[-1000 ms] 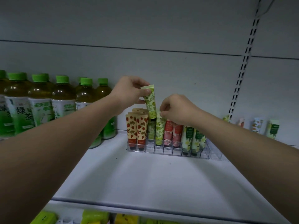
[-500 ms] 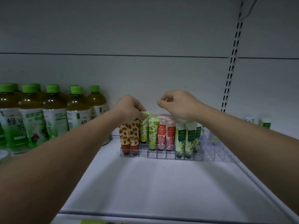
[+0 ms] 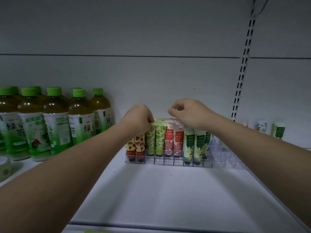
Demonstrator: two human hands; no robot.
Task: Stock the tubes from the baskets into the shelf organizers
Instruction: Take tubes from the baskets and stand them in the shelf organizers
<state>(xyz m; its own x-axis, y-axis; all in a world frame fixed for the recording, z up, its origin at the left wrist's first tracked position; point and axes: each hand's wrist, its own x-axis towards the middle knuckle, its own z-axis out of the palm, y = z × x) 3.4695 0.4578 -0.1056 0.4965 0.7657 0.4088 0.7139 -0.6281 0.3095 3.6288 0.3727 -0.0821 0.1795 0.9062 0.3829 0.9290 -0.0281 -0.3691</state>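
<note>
One white shelf — grey back panel

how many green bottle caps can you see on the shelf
7 at least: a back row of four and a front row of three. More may hide behind or beyond the left edge.

Two hands, six green-capped bottles, nine front-row tubes.
</note>
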